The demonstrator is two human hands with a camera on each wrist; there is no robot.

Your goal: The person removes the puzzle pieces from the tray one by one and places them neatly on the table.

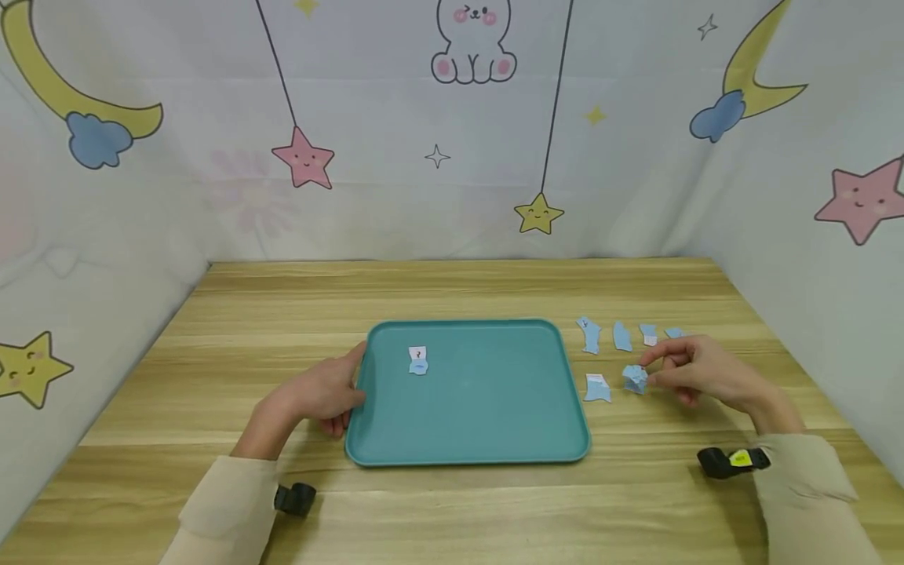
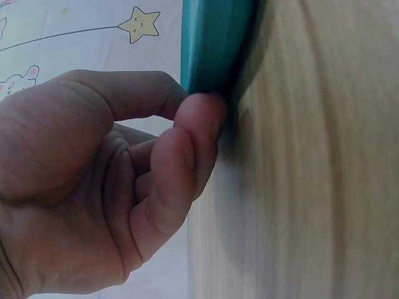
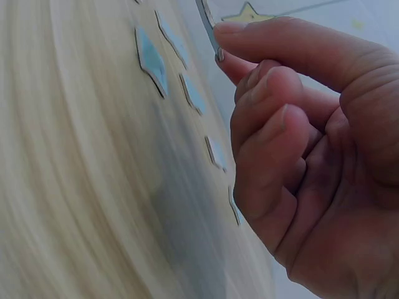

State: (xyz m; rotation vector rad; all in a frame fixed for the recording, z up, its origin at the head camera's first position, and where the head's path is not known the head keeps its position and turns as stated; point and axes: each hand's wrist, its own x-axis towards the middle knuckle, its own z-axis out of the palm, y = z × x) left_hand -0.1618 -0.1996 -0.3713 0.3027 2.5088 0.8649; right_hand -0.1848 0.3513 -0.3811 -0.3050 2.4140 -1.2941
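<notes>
A teal tray [image 1: 466, 424] lies on the table. My left hand [image 1: 326, 395] is at its left rim, and in the left wrist view the thumb and bent fingers [image 2: 199, 115] of that hand [image 2: 93, 180] meet the tray's edge [image 2: 215, 50]. My right hand [image 1: 706, 375] pinches a pale blue puzzle piece [image 1: 635, 378] between thumb and index finger, raised off the table. In the right wrist view that hand [image 3: 299, 137] covers most of the piece. Inside the tray, toward the upper left, lies a white-and-blue puzzle piece [image 1: 418, 361].
Right of the tray lie several flat puzzle pieces: a blue one [image 1: 597, 388] near the rim, and a row behind with a long piece [image 1: 589, 335], a narrow one [image 1: 621, 336] and a part-white one [image 1: 649, 334]. A patterned curtain [image 1: 395, 212] encloses the wooden table [image 1: 452, 510].
</notes>
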